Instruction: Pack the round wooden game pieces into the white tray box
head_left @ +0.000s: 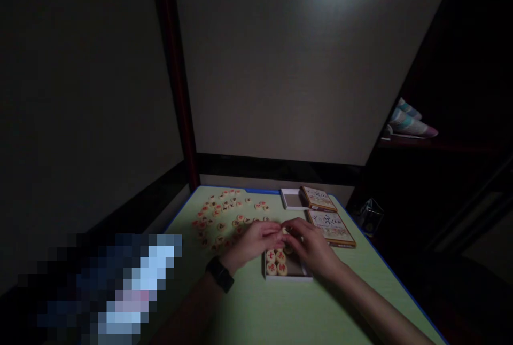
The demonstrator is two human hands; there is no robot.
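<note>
A shallow white-edged box (288, 278) sits near the middle of the green table, with several round Chinese chess pieces (276, 262) standing in its left part. Both my hands meet over the far end of this box. My left hand (258, 238), with a dark watch on the wrist, has its fingers bent toward the right one. With its fingertips closed, my right hand (306, 241) pinches a pale chess piece (285, 231). Whether the left fingers also grip a piece is hidden. Many loose pieces (221, 226) with red or dark characters lie scattered left of the hands.
Two printed box lids (332, 229) lie right of my hands, one farther back. A second shallow white box (292, 199) stands at the table's far edge. Walls close in behind and left. A shelf with striped fabric shoes (412, 122) is at the right.
</note>
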